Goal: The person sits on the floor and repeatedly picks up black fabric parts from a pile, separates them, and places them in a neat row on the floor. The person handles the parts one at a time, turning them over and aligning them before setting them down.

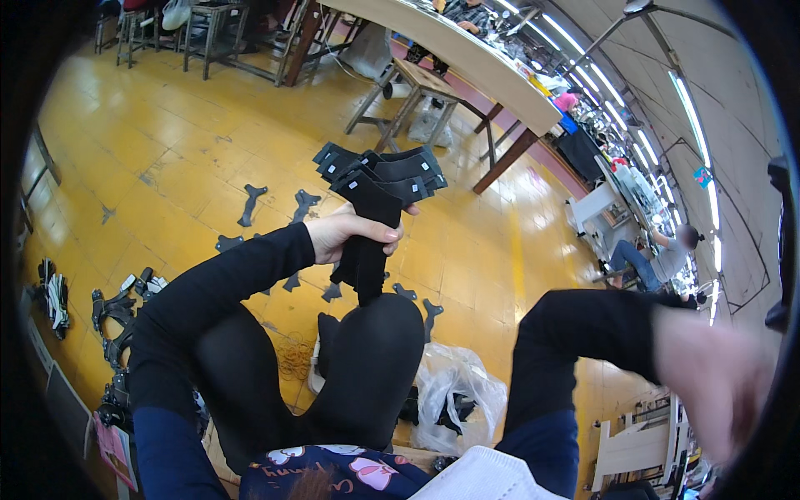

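Note:
My left hand (pixel 350 236) is closed round the narrow stem of a stack of black Y-shaped fabric pieces (pixel 379 190). The stack is held up above my knees, its forked ends fanned out and pointing away from me. Small white tags show near several of the ends. Far out to the right, my right hand (pixel 717 375) is raised and smeared by motion, so its fingers cannot be made out. It is well apart from the stack, and no held thing shows in it.
Dark Y-shaped pieces (pixel 252 204) lie about on the yellow tiled floor (pixel 167 158). A clear plastic bag (pixel 458 392) with dark contents stands beside my knee. Black straps (pixel 112 321) are heaped at left. Ahead are a wooden stool (pixel 425 79) and long table (pixel 467 50); a person (pixel 667 258) sits at right.

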`<state>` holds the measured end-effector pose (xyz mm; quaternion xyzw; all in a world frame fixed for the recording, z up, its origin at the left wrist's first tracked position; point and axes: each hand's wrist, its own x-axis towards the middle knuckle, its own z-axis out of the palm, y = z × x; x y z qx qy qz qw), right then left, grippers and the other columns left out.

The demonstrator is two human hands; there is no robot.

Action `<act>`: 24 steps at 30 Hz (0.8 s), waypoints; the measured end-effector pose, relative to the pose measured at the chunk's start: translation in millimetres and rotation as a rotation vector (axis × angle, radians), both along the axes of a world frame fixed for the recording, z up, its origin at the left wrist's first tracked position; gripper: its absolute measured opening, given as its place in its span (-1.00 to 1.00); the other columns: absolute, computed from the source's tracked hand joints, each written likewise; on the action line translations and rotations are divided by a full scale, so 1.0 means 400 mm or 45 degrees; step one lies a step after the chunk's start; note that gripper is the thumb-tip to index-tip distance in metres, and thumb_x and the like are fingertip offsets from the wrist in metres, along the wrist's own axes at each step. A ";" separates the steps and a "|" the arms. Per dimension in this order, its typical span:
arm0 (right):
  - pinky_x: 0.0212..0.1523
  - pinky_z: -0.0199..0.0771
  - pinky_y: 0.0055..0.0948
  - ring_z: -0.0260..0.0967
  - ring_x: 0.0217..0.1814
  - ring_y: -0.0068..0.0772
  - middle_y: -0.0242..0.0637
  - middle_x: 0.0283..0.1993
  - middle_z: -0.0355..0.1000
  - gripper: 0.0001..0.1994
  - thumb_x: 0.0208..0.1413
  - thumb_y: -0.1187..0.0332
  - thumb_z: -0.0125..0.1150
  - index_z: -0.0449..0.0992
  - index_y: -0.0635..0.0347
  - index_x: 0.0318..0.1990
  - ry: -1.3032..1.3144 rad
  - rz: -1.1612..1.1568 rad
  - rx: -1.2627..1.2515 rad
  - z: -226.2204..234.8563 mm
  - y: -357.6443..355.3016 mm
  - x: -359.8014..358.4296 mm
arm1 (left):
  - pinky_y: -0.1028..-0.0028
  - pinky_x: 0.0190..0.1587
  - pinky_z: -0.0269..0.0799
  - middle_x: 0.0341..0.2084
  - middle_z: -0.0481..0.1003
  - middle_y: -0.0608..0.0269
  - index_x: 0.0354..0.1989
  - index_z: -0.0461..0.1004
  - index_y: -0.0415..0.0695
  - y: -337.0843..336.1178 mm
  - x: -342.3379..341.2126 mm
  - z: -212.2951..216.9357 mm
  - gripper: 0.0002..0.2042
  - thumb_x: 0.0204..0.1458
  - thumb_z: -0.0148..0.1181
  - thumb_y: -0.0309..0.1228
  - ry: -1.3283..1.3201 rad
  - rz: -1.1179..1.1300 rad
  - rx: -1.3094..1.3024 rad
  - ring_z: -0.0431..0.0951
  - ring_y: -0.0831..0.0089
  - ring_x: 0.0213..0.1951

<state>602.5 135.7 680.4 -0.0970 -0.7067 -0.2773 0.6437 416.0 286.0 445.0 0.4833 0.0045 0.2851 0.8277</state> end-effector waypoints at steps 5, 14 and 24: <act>-0.23 0.40 -0.51 0.43 -0.22 -0.45 -0.24 -0.26 0.46 -0.83 -0.10 0.55 0.29 0.56 0.26 -0.28 -0.484 -0.260 -0.696 -0.298 0.250 -0.069 | 0.44 -0.24 0.36 -0.48 0.38 0.33 -0.04 0.31 -0.16 0.014 -0.034 -0.033 -0.61 -0.07 0.24 -0.47 0.154 0.207 -0.118 0.41 0.48 -0.38; -0.22 0.37 -0.51 0.37 -0.28 -0.43 -0.27 -0.35 0.38 -0.80 -0.16 0.55 0.33 0.46 0.29 -0.33 -0.159 0.265 -1.600 -0.803 0.429 -0.057 | 0.41 -0.06 0.43 -0.22 0.45 0.23 0.02 0.30 -0.21 0.092 -0.093 -0.258 -0.62 0.02 0.20 -0.46 0.476 0.241 -0.429 0.50 0.44 -0.18; -0.17 0.34 -0.57 0.31 -0.24 -0.65 -0.42 -0.35 0.38 -0.81 0.04 0.48 0.24 0.35 0.26 -0.24 0.766 1.022 -2.469 -1.254 0.398 -0.114 | 0.48 -0.26 0.45 -0.40 0.53 0.26 -0.17 0.46 -0.26 0.087 -0.179 -0.547 -0.77 -0.04 0.19 -0.51 1.093 0.261 -0.603 0.52 0.46 -0.43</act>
